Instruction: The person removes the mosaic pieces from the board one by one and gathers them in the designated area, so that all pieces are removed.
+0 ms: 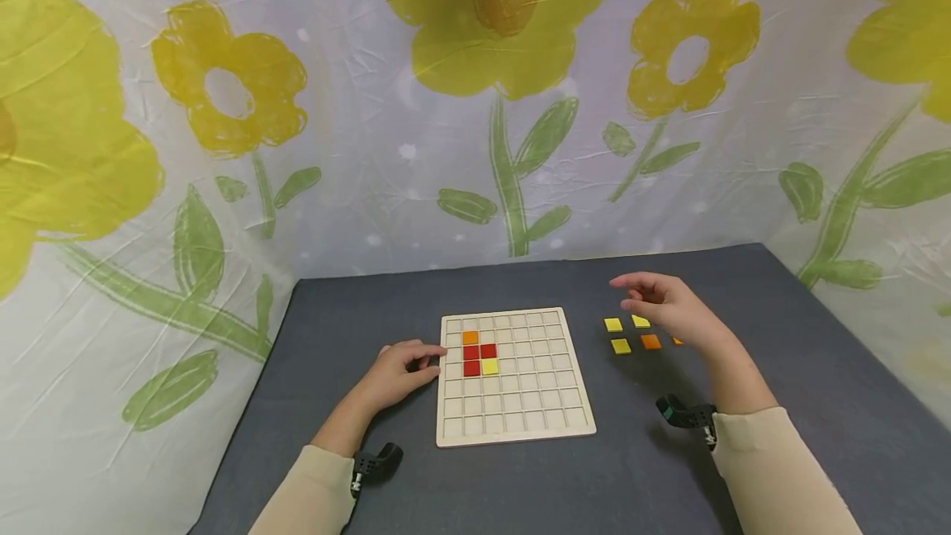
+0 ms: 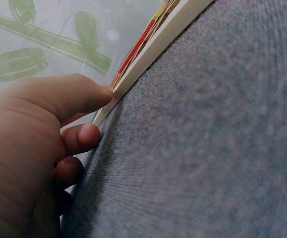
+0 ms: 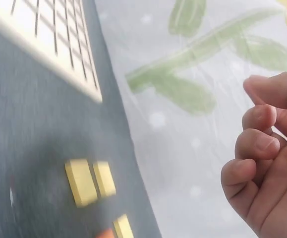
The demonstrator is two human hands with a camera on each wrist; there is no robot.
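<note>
A pale wooden grid board (image 1: 531, 403) lies on the dark tabletop. Several coloured square tiles sit in its cells: an orange tile (image 1: 470, 338), red tiles (image 1: 488, 351) and a yellow tile (image 1: 489, 366). My left hand (image 1: 397, 374) touches the board's left edge with its fingertips; the left wrist view also shows a fingertip against that wooden edge (image 2: 138, 67). Over the loose tiles at the right hovers my right hand (image 1: 657, 301), its index finger extended and the others loosely bent. The right wrist view shows nothing held in its fingers.
Loose yellow tiles (image 1: 621, 346) and an orange tile (image 1: 650, 342) lie right of the board. Another orange tile (image 1: 677, 342) is partly hidden by the right hand. A flower-printed curtain (image 1: 357, 188) stands behind the dark tabletop (image 1: 513, 485).
</note>
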